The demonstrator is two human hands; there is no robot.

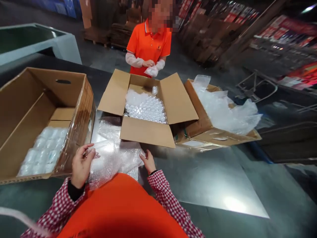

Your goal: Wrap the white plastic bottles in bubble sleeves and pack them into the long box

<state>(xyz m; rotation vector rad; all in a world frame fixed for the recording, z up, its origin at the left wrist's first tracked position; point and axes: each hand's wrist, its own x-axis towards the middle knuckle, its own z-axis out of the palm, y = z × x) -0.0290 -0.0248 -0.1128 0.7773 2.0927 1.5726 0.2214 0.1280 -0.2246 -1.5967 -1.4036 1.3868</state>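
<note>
My left hand [81,164] is closed in a pinch on the left edge of a sheet of bubble wrap [111,162] that lies in front of me on the metal table [210,185]. My right hand [148,162] grips the sheet's right edge with curled fingers. Just beyond the sheet stands an open cardboard box [148,132] filled with several small clear jars with shiny lids [146,110].
A large open carton [74,99] on the left holds wrapped bundles [44,150]. To the right a box [218,134] holds clear plastic film [228,112]. Across the table a person in an orange shirt [150,44] holds a white wrapped item [151,70].
</note>
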